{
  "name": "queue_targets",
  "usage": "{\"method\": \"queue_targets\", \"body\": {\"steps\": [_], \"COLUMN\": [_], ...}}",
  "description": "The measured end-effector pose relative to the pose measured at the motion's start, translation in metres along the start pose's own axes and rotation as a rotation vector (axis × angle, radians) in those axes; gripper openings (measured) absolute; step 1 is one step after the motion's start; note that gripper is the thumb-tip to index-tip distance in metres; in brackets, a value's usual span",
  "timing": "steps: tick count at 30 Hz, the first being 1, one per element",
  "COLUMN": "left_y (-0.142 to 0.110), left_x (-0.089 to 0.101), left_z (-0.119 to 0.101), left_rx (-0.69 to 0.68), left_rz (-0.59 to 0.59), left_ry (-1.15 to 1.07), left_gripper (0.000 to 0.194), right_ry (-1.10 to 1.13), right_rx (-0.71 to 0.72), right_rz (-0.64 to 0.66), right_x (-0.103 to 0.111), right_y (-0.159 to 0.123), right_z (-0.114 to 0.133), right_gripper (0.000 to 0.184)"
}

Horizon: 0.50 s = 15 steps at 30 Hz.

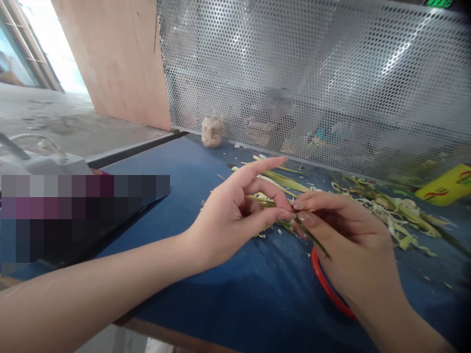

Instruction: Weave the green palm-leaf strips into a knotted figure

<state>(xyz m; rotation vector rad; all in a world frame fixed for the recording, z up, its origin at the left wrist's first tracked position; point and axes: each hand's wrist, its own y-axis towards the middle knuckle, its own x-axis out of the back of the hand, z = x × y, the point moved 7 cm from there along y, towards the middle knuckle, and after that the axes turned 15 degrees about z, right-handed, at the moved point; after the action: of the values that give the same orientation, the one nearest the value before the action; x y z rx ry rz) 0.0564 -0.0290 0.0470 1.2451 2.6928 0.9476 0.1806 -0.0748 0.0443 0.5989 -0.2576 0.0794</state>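
Both hands meet over the blue table (191,166), pinching a thin green leaf strip (312,238) between them. My left hand (235,211) grips the strip's end with thumb and middle finger, its index finger stretched out above. My right hand (346,235) pinches the same strip with thumb and fingertips; the strip runs down across its palm. A red ring (324,284) lies on the table under my right hand, mostly hidden by it.
Green and pale leaf strips and scraps (390,211) litter the table behind the hands. A perforated metal screen (312,83) stands along the back edge, with a small beige lump (212,131) at its foot. A yellow packet (445,185) lies far right. A plywood board (117,59) leans at the back left.
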Motion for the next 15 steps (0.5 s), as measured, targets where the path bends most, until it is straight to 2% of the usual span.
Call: {"method": "queue_targets", "body": {"steps": [8,11,15], "left_y": [-0.008,-0.011,-0.015], "left_x": [-0.003,-0.004,-0.007], "left_z": [-0.022,-0.032,-0.054], "left_rx": [-0.144,-0.197,-0.359], "left_rz": [0.031,0.066,-0.002], "left_ry": [0.329,0.515,0.799], "left_gripper": [0.047,0.05,0.053], "right_ry": [0.211,0.136,-0.026], "right_rx": [-0.156,-0.154,-0.11], "right_rz": [-0.091,-0.083,-0.038], "right_x": [0.003,0.003,0.002], "right_y": [0.0,-0.001,-0.003], "right_z": [-0.013,-0.013,-0.005], "right_gripper": [0.015,0.013,0.016]}}
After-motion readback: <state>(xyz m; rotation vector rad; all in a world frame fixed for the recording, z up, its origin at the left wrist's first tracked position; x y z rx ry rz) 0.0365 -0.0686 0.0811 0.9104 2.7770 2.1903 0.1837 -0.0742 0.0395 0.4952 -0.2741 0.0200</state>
